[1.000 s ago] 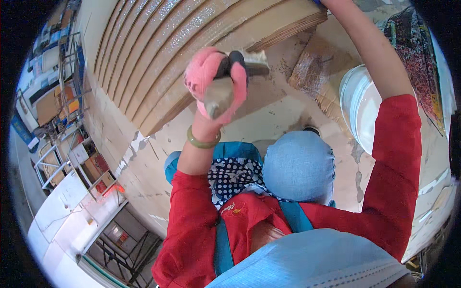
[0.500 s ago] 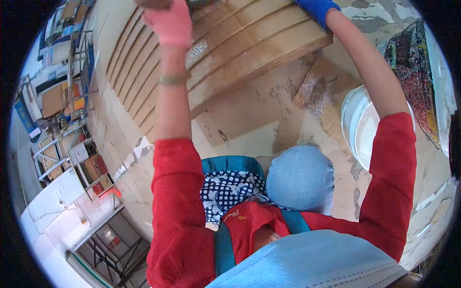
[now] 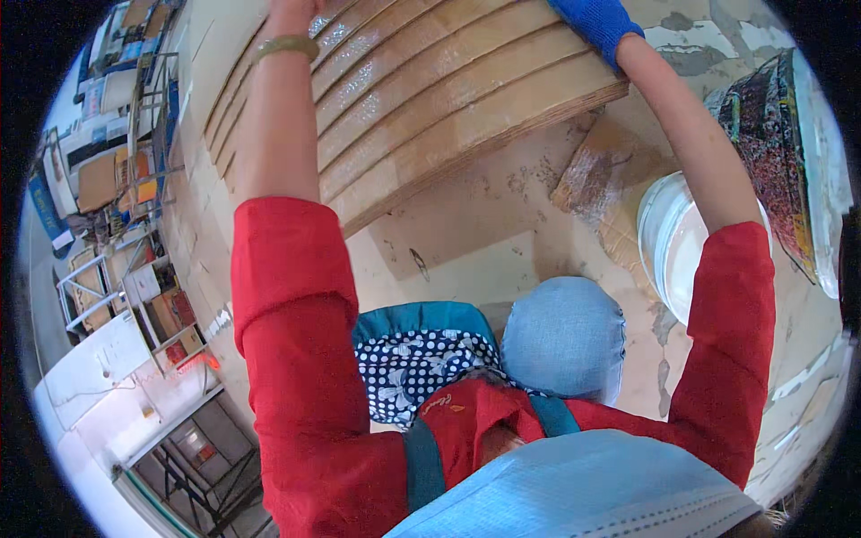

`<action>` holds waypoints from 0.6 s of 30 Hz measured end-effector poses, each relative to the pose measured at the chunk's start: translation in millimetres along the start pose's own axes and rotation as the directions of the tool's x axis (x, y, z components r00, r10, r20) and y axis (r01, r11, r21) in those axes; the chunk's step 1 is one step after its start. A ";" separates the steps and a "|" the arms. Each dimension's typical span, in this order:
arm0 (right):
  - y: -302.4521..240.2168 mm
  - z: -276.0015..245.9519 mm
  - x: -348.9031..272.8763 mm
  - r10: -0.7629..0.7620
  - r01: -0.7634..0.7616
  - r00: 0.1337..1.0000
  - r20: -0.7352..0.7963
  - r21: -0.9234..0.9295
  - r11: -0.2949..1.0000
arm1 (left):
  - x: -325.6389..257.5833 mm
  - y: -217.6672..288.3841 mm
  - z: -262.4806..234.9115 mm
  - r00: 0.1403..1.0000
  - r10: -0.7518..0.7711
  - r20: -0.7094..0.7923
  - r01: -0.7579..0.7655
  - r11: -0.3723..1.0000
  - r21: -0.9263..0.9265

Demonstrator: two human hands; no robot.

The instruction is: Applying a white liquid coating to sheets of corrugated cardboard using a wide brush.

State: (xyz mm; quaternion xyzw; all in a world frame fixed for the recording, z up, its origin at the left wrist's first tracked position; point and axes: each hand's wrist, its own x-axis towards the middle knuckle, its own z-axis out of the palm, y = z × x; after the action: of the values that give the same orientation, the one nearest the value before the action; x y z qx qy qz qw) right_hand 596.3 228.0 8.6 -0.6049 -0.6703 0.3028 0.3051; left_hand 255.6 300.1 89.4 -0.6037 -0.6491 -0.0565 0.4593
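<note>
A layered row of brown boards (image 3: 475,99), fanned like steps with glossy wet patches, lies in front of me. My left hand (image 3: 298,7) is over its far left part, almost wholly cut off by the upper edge; its fingers and anything in them are hidden. A greenish bangle (image 3: 285,47) circles that wrist. My right hand (image 3: 599,25), in a blue knitted glove, rests at the right end of the boards, its fingertips out of the picture. Near my right forearm stands a white bucket (image 3: 659,242), with whitish contents.
A torn piece of brown cardboard (image 3: 596,170) lies beside the bucket on the stained surface. Further right is a paint-spattered dark container (image 3: 771,152). Metal racks (image 3: 143,179) with boxes stand at the left, and my denim-covered knee (image 3: 563,336) is close below the boards.
My left hand, which wore a pink glove and held something dark brown, has reached farther away and left, mostly out of the picture. My right hand has hardly moved.
</note>
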 end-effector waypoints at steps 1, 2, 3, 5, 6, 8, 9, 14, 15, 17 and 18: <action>22.0 -4.3 0.8 0.034 -0.034 0.999 -0.007 0.005 0.999 | -13.2 42.9 -21.9 0.939 0.143 0.313 -0.130 0.990 -0.060; 21.6 -5.7 -0.7 0.020 -0.020 1.000 0.000 0.041 0.999 | -27.4 48.0 -41.1 0.937 -0.028 0.349 0.191 0.877 -0.442; 16.6 -6.0 -1.3 0.007 -0.007 1.000 0.001 0.043 0.999 | -46.9 46.9 -58.4 0.882 -0.168 0.441 0.457 0.536 -0.710; 13.9 -9.2 -3.6 0.030 -0.031 0.999 0.024 0.048 0.998 | -117.9 47.9 -94.7 0.923 0.383 -0.042 -0.376 0.919 0.116; 18.1 -9.4 -4.7 0.034 -0.035 0.999 0.018 0.041 0.999 | -137.1 62.1 -142.0 0.990 0.132 0.054 -0.079 0.824 -0.562; 16.7 -4.0 -8.5 -0.133 0.127 0.968 -0.212 -0.041 0.991 | -173.3 75.5 -205.3 0.964 0.055 0.259 0.237 0.260 -0.936; 13.0 -3.8 -17.0 -0.143 0.136 0.969 -0.201 -0.051 0.989 | -192.0 78.0 -215.9 0.966 0.121 0.229 0.197 0.232 -0.953; -42.6 -52.0 -152.7 -0.615 0.637 0.770 -0.170 0.160 0.754 | -208.8 108.4 -267.7 0.947 0.254 0.195 0.106 0.326 -0.939; -52.9 -57.7 -191.3 -0.436 0.419 0.900 -0.025 0.328 0.847 | -212.6 114.7 -270.8 0.950 0.245 0.195 0.110 0.322 -0.940; -36.4 -52.1 -238.4 -0.487 0.375 0.873 0.006 0.631 0.679 | -220.4 130.2 -278.4 0.795 0.555 0.243 0.094 0.283 -0.954; -23.3 -46.5 -248.5 -0.482 0.370 0.876 0.012 0.623 0.689 | -218.2 137.0 -283.8 0.552 0.751 0.361 0.150 0.336 -0.930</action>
State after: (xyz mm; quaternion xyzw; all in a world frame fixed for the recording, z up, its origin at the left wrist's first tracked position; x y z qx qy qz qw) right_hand 638.1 -19.7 45.4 -0.2737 -0.6844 0.4723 0.4834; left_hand 487.0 -1.6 40.7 -0.8315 -0.4884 -0.0334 -0.2625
